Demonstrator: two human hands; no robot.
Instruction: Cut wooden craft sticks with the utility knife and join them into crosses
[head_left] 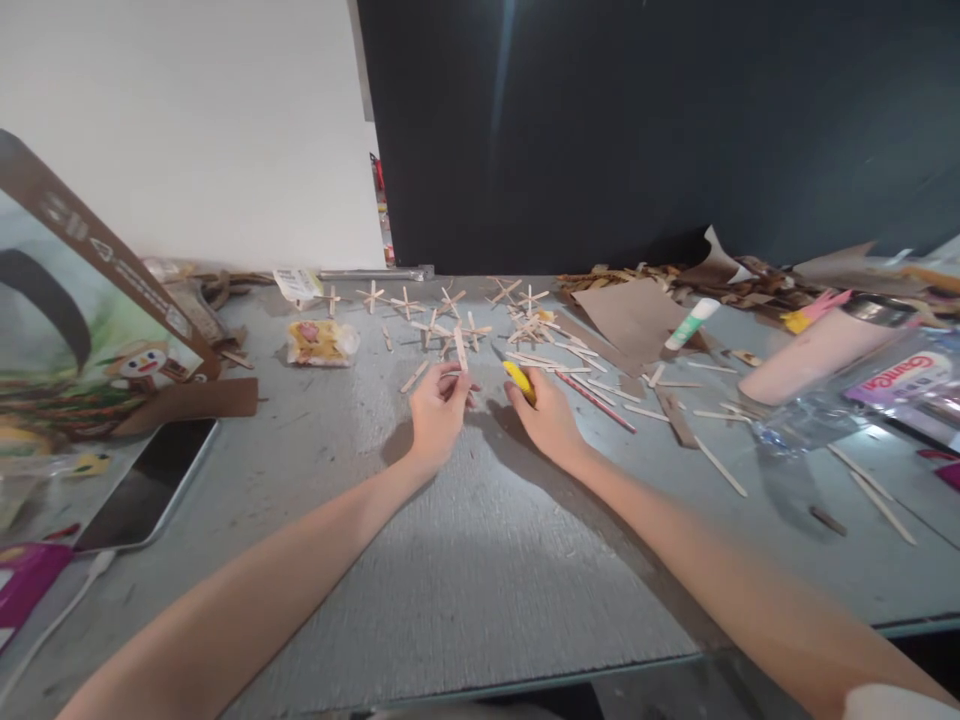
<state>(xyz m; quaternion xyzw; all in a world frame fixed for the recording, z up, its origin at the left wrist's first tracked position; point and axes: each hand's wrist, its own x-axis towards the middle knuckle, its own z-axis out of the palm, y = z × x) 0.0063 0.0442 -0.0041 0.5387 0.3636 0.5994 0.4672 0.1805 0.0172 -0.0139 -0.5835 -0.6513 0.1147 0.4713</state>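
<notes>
My left hand [439,405] is closed in a pinch on a thin wooden craft stick [460,348] that stands nearly upright from its fingers. My right hand [547,415] is wrapped round a small yellow tool [519,380], likely a cutter, whose tip points toward the stick. Both hands rest on the grey table [465,560]. Just beyond them lie several star-shaped pieces of crossed sticks [442,325] and many loose sticks [577,365]. A red pencil [596,400] lies right of my right hand.
A glue stick [691,323] and brown card [634,315] sit at the back right, with a pink tube [814,355] and plastic packets [892,385] further right. A tablet [146,485] and a printed carton [82,330] stand at the left, a small snack packet [321,342] behind.
</notes>
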